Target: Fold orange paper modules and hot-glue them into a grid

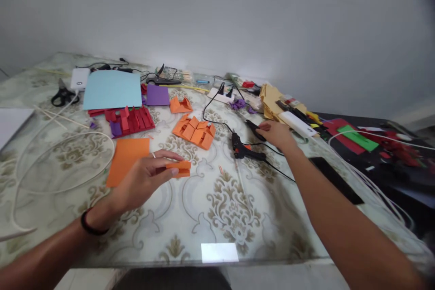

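Note:
My left hand (pixel 142 179) pinches a small folded orange paper piece (pixel 183 168) over the middle of the table, beside a flat orange sheet (pixel 127 158). At the right, my right hand (pixel 274 133) has its fingers on the black handle of a tool (pixel 254 130); its far end is thin and hard to make out. Just below that tool lies a black glue gun (pixel 246 149) with an orange trigger. Behind my left hand sit a joined block of folded orange pieces (pixel 194 131) and another folded orange piece (pixel 181 105).
Red folded pieces (pixel 131 121), a light blue sheet (pixel 113 89), a purple sheet (pixel 157 95) and scissors (pixel 63 95) lie at the back left. A power strip (pixel 220 95) stands behind. White cable (pixel 113 147) loops left; a black strip (pixel 335 180) lies right.

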The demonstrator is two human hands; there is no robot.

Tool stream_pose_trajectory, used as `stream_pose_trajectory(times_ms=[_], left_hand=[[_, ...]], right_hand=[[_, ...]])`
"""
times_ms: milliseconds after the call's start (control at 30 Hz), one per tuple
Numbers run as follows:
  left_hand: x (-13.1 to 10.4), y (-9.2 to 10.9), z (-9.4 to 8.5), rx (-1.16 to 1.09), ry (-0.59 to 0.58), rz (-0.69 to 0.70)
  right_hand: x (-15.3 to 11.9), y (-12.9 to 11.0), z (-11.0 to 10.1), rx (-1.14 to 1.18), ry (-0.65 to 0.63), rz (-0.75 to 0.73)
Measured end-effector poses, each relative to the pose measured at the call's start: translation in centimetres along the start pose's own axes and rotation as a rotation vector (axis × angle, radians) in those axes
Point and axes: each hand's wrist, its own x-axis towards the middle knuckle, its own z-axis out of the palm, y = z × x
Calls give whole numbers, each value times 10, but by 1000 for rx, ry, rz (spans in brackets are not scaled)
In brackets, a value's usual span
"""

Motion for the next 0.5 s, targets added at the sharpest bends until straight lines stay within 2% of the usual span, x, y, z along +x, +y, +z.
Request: stream_pose_trajectory(times_ms=[100,167,200,267,333,400,500], left_hand=[[-2,2,1,-28,19,5],[-3,6,2,-28,39,16],[-4,7,2,-25,43,25],[-5,10,3,-19,44,42],[-7,11,5,-34,38,55],[-8,11,7,-78,27,53],[-10,11,9,-158,-12,32]], right_hand=[[-14,-27,-8,31,36,-58],[-43,-56,-17,100,62,-131],[-63,-74,-21,238,47,-218],[-109,-112,-27,490,-110,-425],[-152,-147,-29,647,-277,-554],[-183,-171,-25,749,-358,-549],[-202,-183,-15,835,-394,-483]])
